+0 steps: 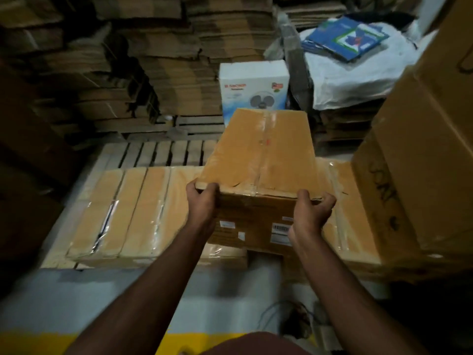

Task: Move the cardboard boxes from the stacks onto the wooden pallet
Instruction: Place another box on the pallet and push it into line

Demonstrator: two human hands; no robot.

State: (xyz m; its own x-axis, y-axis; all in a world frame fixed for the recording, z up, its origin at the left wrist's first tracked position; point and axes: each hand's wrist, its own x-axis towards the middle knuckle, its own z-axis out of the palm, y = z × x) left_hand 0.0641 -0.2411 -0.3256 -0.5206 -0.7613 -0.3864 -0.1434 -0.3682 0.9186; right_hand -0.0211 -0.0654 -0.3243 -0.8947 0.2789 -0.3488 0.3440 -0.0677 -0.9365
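Our left hand [202, 201] and right hand [311, 213] are closed on the near top corners of a taped cardboard box [263, 160], held over boxes already lying on the wooden pallet [153, 153]. We judge it stiff, fairly heavy, with slippery tape; hold under the corners.

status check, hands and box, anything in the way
Left hand and right hand grip carried box at near corners. Held over boxes on pallet. Nothing blocking.
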